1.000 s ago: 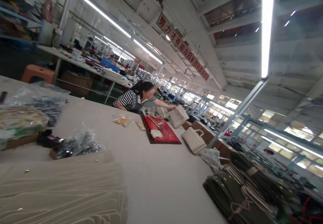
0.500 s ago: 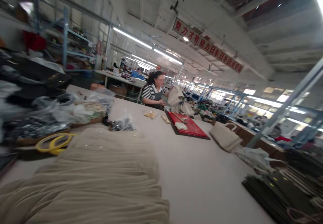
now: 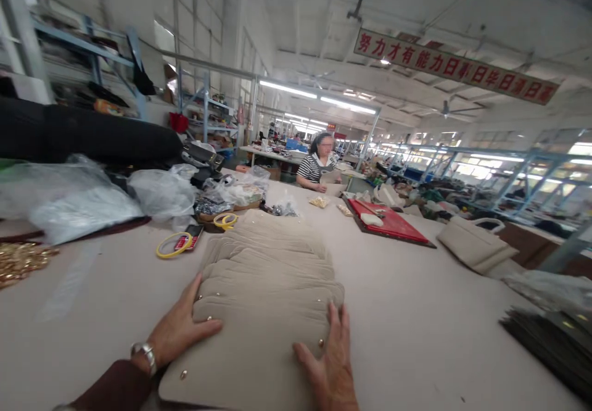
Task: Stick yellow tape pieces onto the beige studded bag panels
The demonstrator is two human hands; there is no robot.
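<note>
The left hand (image 3: 173,334) lies against the left edge of the beige panel stack (image 3: 261,331) on the counter (image 3: 411,324), thumb spread from the fingers (image 3: 193,290); at the stack's right edge, the right hand (image 3: 330,355) spreads likewise. Light, equal pressure from both sides should keep the stack squared.

Glaring tube lights (image 3: 287,89), bright right-hand windows (image 3: 581,149), dim ceiling (image 3: 509,10), slight blur

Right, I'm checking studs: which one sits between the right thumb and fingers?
The nearest stud at the right of the beige stack, framed by the right hand; the lower-left stud and others lie outside.
</note>
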